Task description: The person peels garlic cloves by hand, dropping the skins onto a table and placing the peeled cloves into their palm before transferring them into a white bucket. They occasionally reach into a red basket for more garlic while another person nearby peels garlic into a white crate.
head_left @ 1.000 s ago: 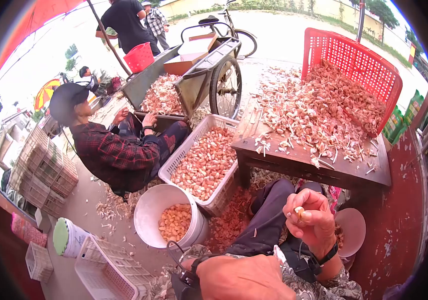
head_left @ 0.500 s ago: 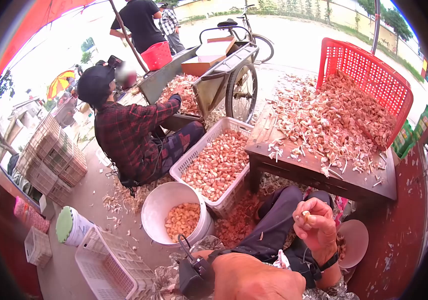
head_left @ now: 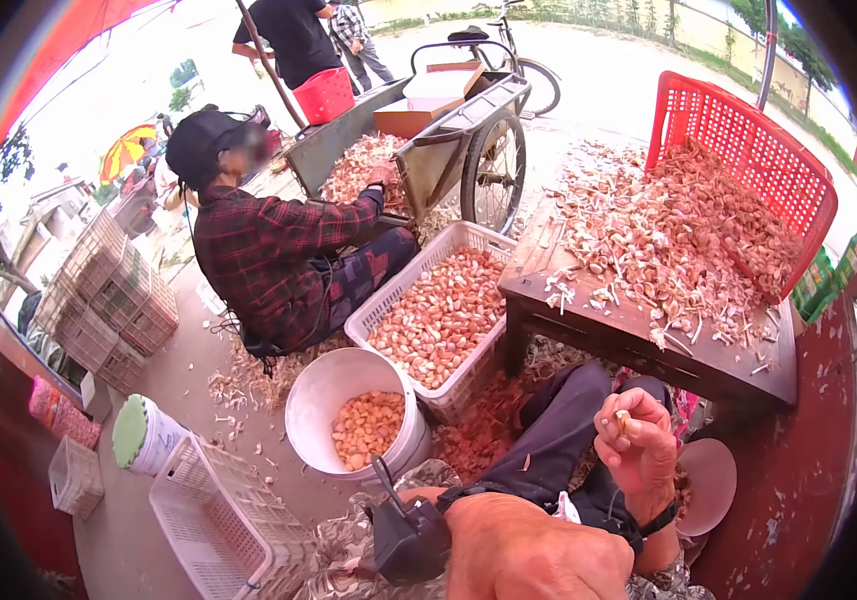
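Note:
My right hand (head_left: 639, 440) is raised above my lap. Its thumb and fingers pinch a garlic clove (head_left: 624, 420). Close to the camera, the back of my left hand (head_left: 539, 550) fills the bottom middle; its fingers bend down out of sight, and what they hold, if anything, is hidden. Beyond my legs, a white crate (head_left: 357, 325) holds many garlic cloves with reddish skin. Peeled cloves lie in the white bucket (head_left: 307, 420) to its left. Partly behind my right hand stands a pale bowl or bucket (head_left: 717, 490) with some brownish contents.
A low wooden table (head_left: 649, 350) bears a heap of garlic and skins beside a tipped red basket (head_left: 739, 150). A co-worker (head_left: 259, 260) sits by a metal cart (head_left: 439, 165). A white crate (head_left: 184, 520) and a green-lidded bucket (head_left: 144, 435) stand at left.
My left hand has shifted slightly right and down in view. My right hand has turned a little, still pinching the clove. The co-worker's head and arm have moved at the cart.

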Motion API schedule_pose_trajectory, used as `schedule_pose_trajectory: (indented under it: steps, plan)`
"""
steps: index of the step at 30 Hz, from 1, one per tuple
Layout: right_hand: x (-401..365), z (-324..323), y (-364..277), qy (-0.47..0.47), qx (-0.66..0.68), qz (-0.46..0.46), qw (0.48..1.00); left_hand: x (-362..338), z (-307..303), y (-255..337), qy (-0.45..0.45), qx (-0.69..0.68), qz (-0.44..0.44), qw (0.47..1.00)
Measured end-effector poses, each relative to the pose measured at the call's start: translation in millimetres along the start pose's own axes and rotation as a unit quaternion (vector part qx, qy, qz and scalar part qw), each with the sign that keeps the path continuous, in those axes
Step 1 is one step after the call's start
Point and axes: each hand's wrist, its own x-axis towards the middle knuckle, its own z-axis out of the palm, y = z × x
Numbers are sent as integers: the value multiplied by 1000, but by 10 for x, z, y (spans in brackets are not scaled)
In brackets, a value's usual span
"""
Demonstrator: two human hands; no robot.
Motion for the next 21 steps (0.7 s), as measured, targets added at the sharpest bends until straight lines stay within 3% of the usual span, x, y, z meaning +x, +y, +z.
schedule_pose_trajectory:
  steps: [13,16,19,21]
  plan:
    - [-2,-15,6,0,-6,-13,1000,-11,-6,-68,-21,-34,6,999]
    - [-34,-19,-6,6,-4,-15,1000,0,-2,-128,2,-30,47,998]
    - [-16,-48,-13,-8,21,-11,1000,90,-98,-57,-66,-21,10,998]
    - [-27,-78,-19,-9,59,4,998,46,-32,-86,-14,-59,3,998]
